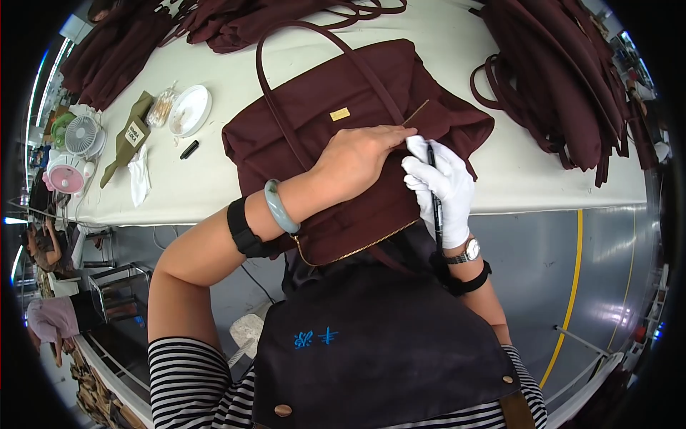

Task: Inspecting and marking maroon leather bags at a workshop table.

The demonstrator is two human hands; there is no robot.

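A burgundy fabric handbag (300, 102) with long handles and a small gold plate (340, 114) lies on the white-covered table before me. My left hand (356, 158), bare, rests on the bag with its fingers stretched toward a narrow edge or zip on its right part. In a white glove, my right hand (439, 182) holds a slim black marker pen (435, 206); its fingertips are beside those of my left hand. The bag's gold zip (370, 248) curves along the side nearest me. A black pen cap (189, 149) lies left of the bag.
More burgundy bags lie at the far left (120, 51), far middle (236, 24) and right (563, 80). On the left are a white round dish (190, 111), cotton swabs (162, 107), an olive fabric piece (127, 150), a white glove (140, 177) and small fans (84, 135).
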